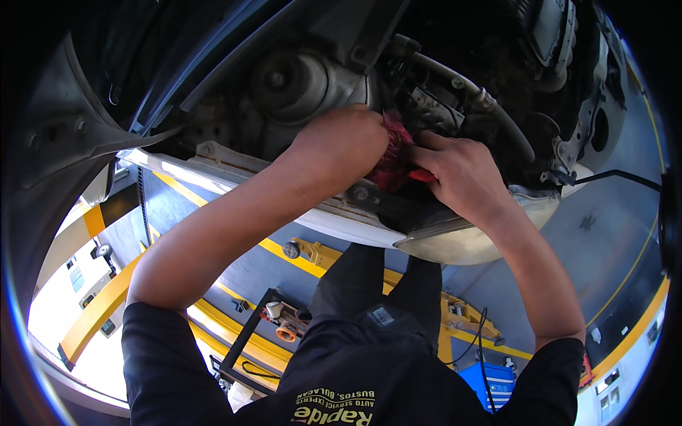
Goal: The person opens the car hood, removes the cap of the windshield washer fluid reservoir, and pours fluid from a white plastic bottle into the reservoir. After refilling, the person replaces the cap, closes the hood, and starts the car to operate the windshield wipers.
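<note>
My left hand (346,140) is closed on a crumpled, dark red, crinkly rag or piece of plastic (392,157) inside a car's engine bay. Its fingertips are hidden behind the wrist and the red material. From the other side my right hand (463,169) reaches in with bent fingers, closed on a brighter red end (422,175) of what looks like the same material. Both hands are just above the front edge of the bay, close to the headlight (469,238). What lies under the red bundle cannot be seen.
A round strut mount (283,82) sits beyond my left hand. A metal pipe with a hose (490,103) runs beyond my right hand. The raised hood (206,57) slants at upper left. Below are a yellow floor jack (312,252), a black-framed cart (245,341) and a blue toolbox (490,380).
</note>
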Available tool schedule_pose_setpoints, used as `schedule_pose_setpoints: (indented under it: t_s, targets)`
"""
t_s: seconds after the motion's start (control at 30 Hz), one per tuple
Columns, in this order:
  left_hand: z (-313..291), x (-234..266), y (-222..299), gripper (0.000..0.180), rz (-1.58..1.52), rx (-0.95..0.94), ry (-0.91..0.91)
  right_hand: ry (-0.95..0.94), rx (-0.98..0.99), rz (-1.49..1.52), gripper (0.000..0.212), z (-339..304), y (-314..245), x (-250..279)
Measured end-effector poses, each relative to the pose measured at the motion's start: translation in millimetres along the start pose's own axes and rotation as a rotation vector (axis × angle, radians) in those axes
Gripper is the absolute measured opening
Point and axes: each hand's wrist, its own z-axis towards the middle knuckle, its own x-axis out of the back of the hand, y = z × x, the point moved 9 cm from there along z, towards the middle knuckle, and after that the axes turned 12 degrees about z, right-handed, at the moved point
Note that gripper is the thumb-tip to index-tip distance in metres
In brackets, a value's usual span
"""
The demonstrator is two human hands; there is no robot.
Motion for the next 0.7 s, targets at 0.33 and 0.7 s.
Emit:
schedule_pose_setpoints:
  t_s: [0.33, 0.7]
  targets:
    - [5, 17, 14, 0.039, -0.01, -0.012, 0.071, 0.087, -0.154, -0.106, 0.02, -9, 0, -1]
    - [12, 10, 26, 0.037, 0.187, -0.092, 0.048, -0.142, -0.469, 0.022, 0.023, -12, 37, -16]
